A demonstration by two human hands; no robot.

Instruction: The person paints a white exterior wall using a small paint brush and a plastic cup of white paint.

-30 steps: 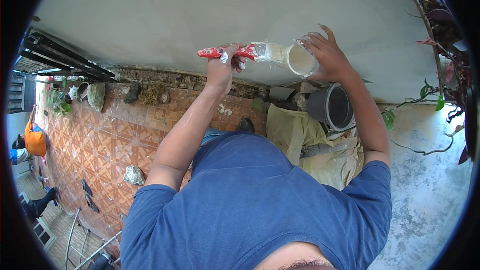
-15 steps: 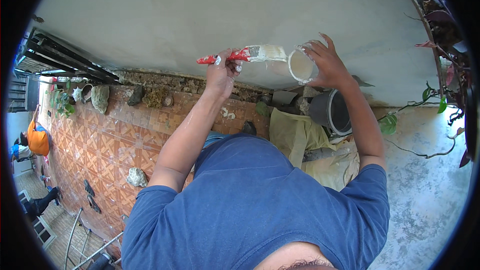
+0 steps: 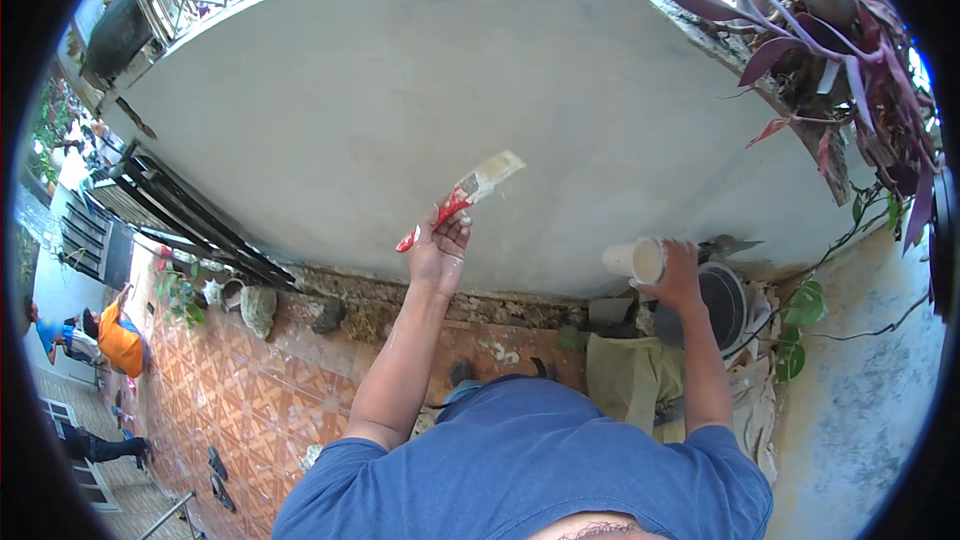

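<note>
1. From where I stood, the person's left hand (image 3: 438,255) had its fingers clamped on a flat, red-handled, paint-smeared brush (image 3: 463,198), which lay just short of 12 o'clock from the chest.
2. The brush's whitish, coated bristles (image 3: 498,170) pointed toward 2 o'clock. Past them spread a broad, smooth, grey-white wall (image 3: 420,90); I couldn't tell whether they touched it.
3. The right hand (image 3: 682,275) was wrapped around a cream-coloured, cylindrical cup (image 3: 620,259), at 1 o'clock from the chest and 3 o'clock from the left hand, well apart from the brush. Its contents were hard to make out.
4. Near the cup, toward 4 o'clock, stood a dark grey, round bucket (image 3: 668,328); toward 6 o'clock lay a yellowish-green, crumpled cloth (image 3: 630,365).
5. To my mind, good handling called for a firm but loose-wristed hold on the handle, with any pressure spread across the bristles' full width.
6. The cup, I judged, was best kept upright and closer beneath the bristles to catch drips, its rim handy for wiping off excess.
</note>
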